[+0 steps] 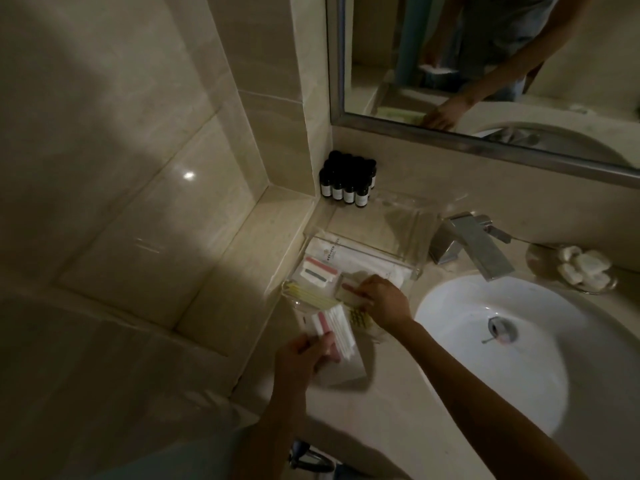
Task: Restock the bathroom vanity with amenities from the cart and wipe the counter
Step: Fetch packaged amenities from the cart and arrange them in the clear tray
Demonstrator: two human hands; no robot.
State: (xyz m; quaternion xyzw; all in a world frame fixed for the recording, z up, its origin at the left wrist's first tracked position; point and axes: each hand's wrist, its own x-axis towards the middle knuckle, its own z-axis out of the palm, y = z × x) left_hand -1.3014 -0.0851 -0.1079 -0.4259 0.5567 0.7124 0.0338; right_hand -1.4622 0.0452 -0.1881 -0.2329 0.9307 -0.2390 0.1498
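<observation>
holding a bunch of little packets (334,332) in the left hand (301,355), the person leans over the counter (381,410). the thumb and curled fingers grip the bunch low down. that way the tops fan out, so i think it is easy to pick the next one from it.

the right hand (381,303) reaches just past the bunch into the clear tray (388,223). its pointing finger lies straight on a flat packet (348,293) in the near part of the tray. it looks like it is pushing the packet neat into its spot. i cannot tell if the thumb also nips the packet from below.

just left of that finger lie a packet with a pink strip (318,270) and some thin yellow sticks (311,296). behind the finger is a long white packet (346,254). they lie flat side by side, i guess so a guest can see each one. the far part of the tray, well beyond both hands, has bare floor showing.

beyond the tray, in the corner, small dark bottles (348,178) stand close together, well away from the hands. the white sink (519,358) is just right of the right arm. the tap (474,244) and a dish of white soaps (585,265) sit farther right. i see no cloth, so the wipe does not look begun.
</observation>
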